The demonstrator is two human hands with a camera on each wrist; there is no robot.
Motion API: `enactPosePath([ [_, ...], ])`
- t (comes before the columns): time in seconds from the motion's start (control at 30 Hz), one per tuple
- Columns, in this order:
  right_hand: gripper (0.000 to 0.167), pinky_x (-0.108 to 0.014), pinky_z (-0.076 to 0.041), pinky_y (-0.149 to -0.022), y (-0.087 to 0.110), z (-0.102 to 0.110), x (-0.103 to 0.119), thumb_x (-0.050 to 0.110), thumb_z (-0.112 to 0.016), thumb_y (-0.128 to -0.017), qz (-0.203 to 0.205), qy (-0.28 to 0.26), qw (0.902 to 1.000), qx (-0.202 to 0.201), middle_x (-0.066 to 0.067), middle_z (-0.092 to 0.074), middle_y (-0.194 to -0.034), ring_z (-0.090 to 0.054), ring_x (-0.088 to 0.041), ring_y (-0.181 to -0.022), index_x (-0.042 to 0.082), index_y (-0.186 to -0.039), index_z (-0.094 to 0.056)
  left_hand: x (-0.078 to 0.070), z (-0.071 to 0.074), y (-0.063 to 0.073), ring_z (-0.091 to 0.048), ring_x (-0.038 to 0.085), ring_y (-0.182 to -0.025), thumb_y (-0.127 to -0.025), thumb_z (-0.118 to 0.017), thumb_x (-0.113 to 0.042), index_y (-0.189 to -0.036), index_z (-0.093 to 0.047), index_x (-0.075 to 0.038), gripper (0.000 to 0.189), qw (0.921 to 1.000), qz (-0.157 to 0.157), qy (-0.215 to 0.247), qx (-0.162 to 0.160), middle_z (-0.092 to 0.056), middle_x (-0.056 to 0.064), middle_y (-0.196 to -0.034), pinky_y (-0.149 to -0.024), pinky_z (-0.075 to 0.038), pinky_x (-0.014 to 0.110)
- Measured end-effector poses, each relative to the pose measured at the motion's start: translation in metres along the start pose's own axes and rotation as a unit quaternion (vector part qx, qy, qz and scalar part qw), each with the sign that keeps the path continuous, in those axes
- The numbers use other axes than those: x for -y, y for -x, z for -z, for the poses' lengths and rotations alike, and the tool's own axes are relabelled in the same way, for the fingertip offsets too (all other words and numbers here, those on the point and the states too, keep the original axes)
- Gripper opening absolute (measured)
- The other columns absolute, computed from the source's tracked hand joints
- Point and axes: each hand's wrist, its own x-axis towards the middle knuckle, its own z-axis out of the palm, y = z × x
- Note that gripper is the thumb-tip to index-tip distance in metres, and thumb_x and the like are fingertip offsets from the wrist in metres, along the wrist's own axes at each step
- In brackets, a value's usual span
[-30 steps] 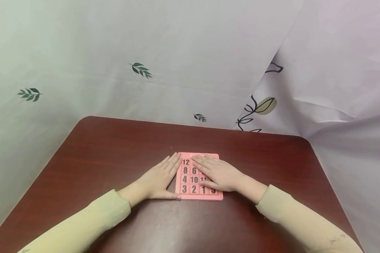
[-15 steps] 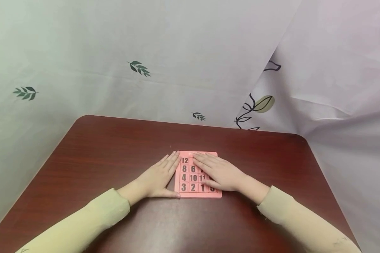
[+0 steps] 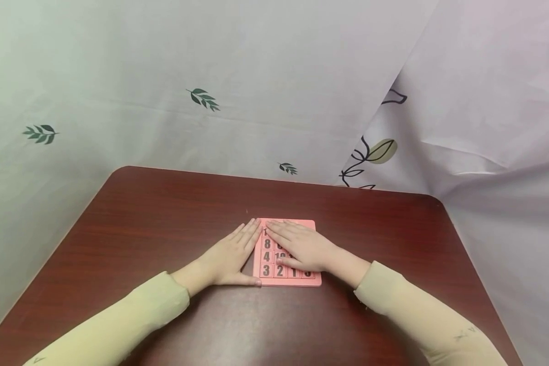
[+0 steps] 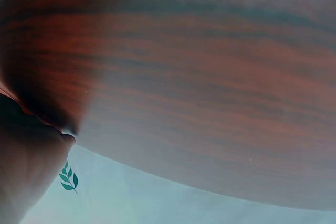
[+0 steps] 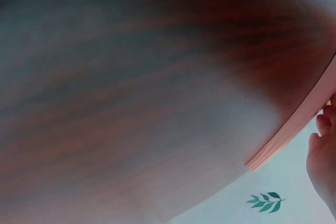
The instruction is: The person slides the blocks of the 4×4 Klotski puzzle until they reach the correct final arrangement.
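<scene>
A pink sliding number puzzle (image 3: 266, 280) lies flat on the table, its square tiles printed with black numbers. In the head view, 8, 4, 3, 2 and 1 show down the left and along the bottom. My left hand (image 3: 226, 258) rests along the puzzle's left edge, fingers straight and thumb spread to the lower left corner. My right hand (image 3: 307, 249) lies over the upper and right tiles with fingers extended, hiding most of the top rows. The right wrist view catches the puzzle's side edge (image 5: 294, 124) and part of the right-hand fingers (image 5: 324, 145).
A dark red wood-grain table (image 3: 174, 213) with rounded corners carries the puzzle near its middle. Behind it hangs a pale curtain (image 3: 256, 76) with leaf prints, folded at the right. Both forearms, in light sleeves, come in from the front.
My right hand has slid left across the puzzle, so its fingertips now partly cover the 12 tile at the upper left. My left hand stays at the left edge.
</scene>
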Motion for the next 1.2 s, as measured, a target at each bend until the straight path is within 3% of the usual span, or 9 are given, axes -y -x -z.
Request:
enactPosePath([
  [0.57, 0.074, -0.044, -0.031, -0.133, 0.025, 0.000, -0.011, 0.051, -0.051, -0.108, -0.021, 0.006, 0.9997, -0.012, -0.008, -0.032, -0.175, -0.032, -0.023, -0.162, 0.009, -0.167, -0.034, 0.000, 0.001, 0.000, -0.018, 0.040, -0.165, -0.087, -0.058, -0.084, -0.165, -0.023, 0.010, 0.127, 1.0000, 0.003, -0.001, 0.000, -0.015, 0.029, -0.175, -0.135, -0.024, 0.049],
  [0.9, 0.074, -0.042, -0.033, -0.132, 0.019, 0.000, -0.001, 0.049, -0.056, -0.106, 0.033, 0.018, 0.9988, -0.030, -0.007, -0.036, -0.174, -0.035, -0.022, -0.161, 0.008, -0.165, -0.037, 0.000, 0.000, 0.000, -0.018, 0.040, -0.165, -0.088, -0.057, -0.085, -0.165, -0.022, 0.009, 0.126, 1.0000, 0.002, -0.007, 0.000, -0.014, 0.028, -0.175, -0.135, -0.024, 0.049],
  [1.2, 0.072, -0.041, -0.032, -0.132, 0.014, -0.002, 0.006, 0.050, -0.053, -0.107, 0.055, 0.021, 0.9982, -0.011, -0.006, -0.037, -0.173, -0.036, -0.022, -0.161, 0.009, -0.165, -0.039, 0.001, -0.001, 0.000, -0.017, 0.039, -0.166, -0.089, -0.056, -0.084, -0.165, -0.021, 0.009, 0.126, 0.9999, 0.000, -0.014, 0.006, -0.013, 0.028, -0.176, -0.135, -0.024, 0.049],
])
